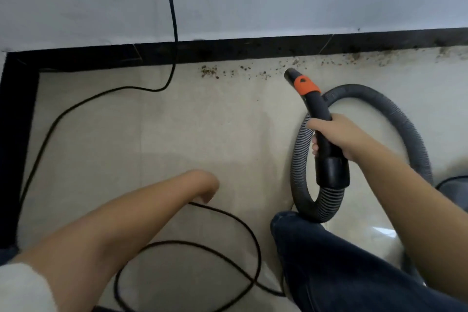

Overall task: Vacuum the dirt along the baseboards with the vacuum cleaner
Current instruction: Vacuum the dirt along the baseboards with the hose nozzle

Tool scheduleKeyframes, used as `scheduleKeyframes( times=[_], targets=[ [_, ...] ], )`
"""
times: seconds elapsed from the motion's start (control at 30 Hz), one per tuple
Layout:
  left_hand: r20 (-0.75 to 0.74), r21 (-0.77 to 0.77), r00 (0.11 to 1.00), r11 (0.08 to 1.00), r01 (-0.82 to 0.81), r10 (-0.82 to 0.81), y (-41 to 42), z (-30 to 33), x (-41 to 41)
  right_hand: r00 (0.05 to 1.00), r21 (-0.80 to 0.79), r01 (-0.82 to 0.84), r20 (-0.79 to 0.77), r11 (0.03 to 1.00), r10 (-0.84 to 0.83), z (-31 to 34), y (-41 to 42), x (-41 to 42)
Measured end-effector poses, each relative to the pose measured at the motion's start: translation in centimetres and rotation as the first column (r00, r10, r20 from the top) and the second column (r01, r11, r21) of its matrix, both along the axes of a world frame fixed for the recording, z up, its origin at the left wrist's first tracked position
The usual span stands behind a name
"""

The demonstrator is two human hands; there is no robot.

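Right now my right hand [329, 135] has its fingers wrapped around the rigid black plastic vacuum handle with orange collar [317, 119], light and stiff, its nozzle toward the brown crumbly dirt [210, 71] at twelve o'clock by the black baseboard [253, 49]. The ribbed grey hose [405, 114] flexes. My left hand [206, 189] is at seven o'clock by the black cord [228, 213]; its fingers are hidden, so I cannot tell.

I read no text, label, brand or number anywhere in my view, only a small dark mark on the orange collar [305, 85], no lettering I can make out
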State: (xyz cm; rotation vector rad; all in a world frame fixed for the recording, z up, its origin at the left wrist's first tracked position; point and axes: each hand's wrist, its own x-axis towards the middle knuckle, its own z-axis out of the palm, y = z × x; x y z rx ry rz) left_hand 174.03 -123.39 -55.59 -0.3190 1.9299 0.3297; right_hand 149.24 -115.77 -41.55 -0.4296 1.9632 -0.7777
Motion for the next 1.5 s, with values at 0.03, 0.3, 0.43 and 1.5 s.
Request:
scheduleKeyframes(
  times=[0.03,0.3,0.43,1.5],
  targets=[
    [-0.101,0.115,0.977,0.977,-0.178,0.19,-0.6,1.5,-1.7,0.997,-0.004,0.036,0.072,0.999,-0.036,-0.7,-0.3,0.2],
    [0.571,0.763,-0.044,-0.55,-0.338,0.82,4.1,6.3,-8.4,0.905,0.039,0.251,0.347,0.967,-0.248,-7.1,-4.3,3.1],
    [0.516,0.723,-0.364,-0.622,-0.299,0.775,4.5,3.8,-7.1,0.902,0.02,0.244,0.362,0.969,-0.235,-9.7,-5.7,5.9],
    [0.167,0.725,-0.545,-0.477,-0.497,0.822,6.1,0.6,-10.9,0.911,0.043,0.08,0.403,0.996,-0.091,-11.7,-9.6,1.9]
  ],
)
